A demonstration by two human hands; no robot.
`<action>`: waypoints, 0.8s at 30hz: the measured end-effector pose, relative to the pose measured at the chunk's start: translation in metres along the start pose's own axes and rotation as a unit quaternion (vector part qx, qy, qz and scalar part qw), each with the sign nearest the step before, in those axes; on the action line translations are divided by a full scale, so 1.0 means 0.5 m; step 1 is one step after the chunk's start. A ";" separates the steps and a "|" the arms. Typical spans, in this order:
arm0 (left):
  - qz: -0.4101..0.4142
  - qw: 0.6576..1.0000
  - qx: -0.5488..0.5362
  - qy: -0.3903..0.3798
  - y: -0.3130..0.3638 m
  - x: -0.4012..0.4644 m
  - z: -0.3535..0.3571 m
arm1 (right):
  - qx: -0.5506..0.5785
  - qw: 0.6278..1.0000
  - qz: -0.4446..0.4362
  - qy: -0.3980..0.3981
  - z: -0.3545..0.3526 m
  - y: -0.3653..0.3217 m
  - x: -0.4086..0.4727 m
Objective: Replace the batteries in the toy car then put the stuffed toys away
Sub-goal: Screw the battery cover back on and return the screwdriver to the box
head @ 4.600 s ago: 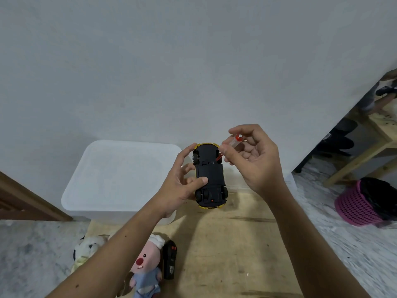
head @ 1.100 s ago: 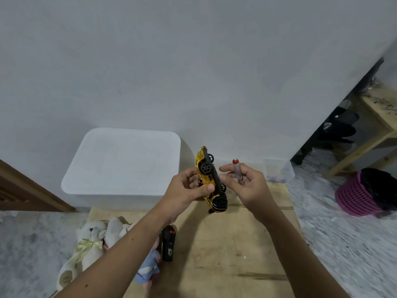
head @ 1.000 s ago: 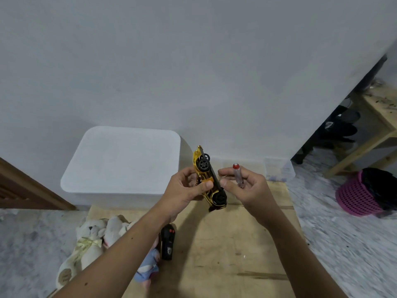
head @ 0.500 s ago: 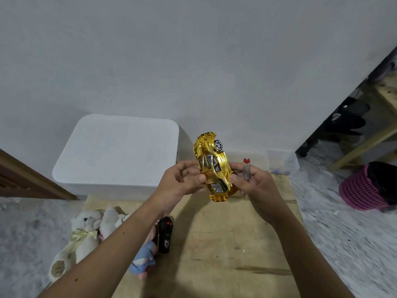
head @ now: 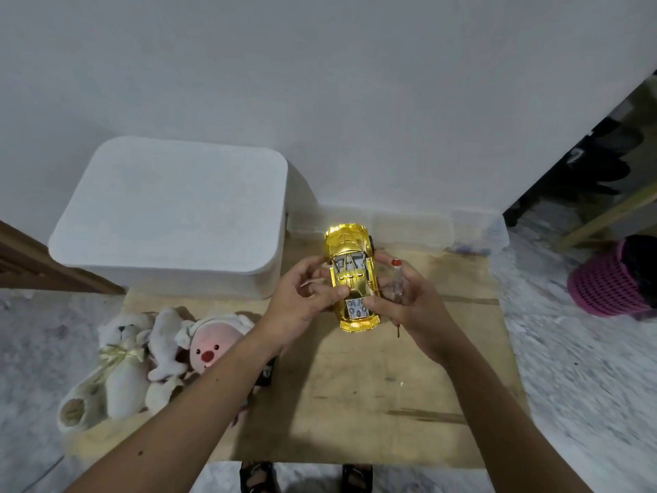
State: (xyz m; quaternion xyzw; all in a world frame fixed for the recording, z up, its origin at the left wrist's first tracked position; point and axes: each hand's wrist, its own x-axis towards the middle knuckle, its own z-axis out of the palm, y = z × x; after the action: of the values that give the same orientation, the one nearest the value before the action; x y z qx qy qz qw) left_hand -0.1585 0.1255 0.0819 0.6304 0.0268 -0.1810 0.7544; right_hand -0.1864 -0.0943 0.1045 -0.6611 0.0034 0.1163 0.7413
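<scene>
I have both hands up over the middle of the wooden board (head: 355, 403), holding the gold toy car (head: 352, 275) between them, roof up, its nose pointing to the far wall. My left hand (head: 302, 300) grips the car's left side, thumb curled across the rear of the roof. My right hand (head: 409, 300) pinches the car's right side with the thumb near the rear window, and its other fingers curl around a small screwdriver (head: 397, 282) with a clear handle and a red cap; the metal tip pokes out below the palm.

Under my left forearm, a black remote (head: 266, 373) lies on the board, mostly hidden. Left of it, at the board's near-left corner, lie the stuffed toys: a white teddy bear (head: 121, 364) with a pale ribbon and a pink-faced plush (head: 209, 346) with a red nose, touching each other. A white lidded bin (head: 177, 215) stands at the far left against the wall. A small clear tub (head: 476, 233) sits at the far right of the board, and a pink basket (head: 611, 282) stands on the floor to the right.
</scene>
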 end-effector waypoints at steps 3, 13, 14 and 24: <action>-0.006 0.999 0.039 -0.002 -0.032 -0.002 -0.008 | -0.068 0.998 0.004 0.012 -0.008 0.034 0.003; -0.048 0.991 0.124 -0.014 -0.136 -0.002 -0.031 | -0.080 0.993 0.089 0.020 -0.019 0.184 0.008; -0.058 0.990 0.127 -0.017 -0.142 -0.002 -0.035 | -0.082 0.992 0.093 0.017 -0.021 0.195 0.009; -0.078 0.977 0.198 -0.035 -0.169 -0.002 -0.055 | -0.180 0.980 0.074 0.033 -0.027 0.248 0.007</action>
State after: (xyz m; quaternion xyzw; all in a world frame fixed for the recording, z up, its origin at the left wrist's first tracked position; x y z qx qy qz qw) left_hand -0.1802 0.1405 -0.0028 0.7566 0.0132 -0.2623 0.5988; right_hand -0.2029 -0.0946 -0.0190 -0.7852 0.0558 0.1473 0.5989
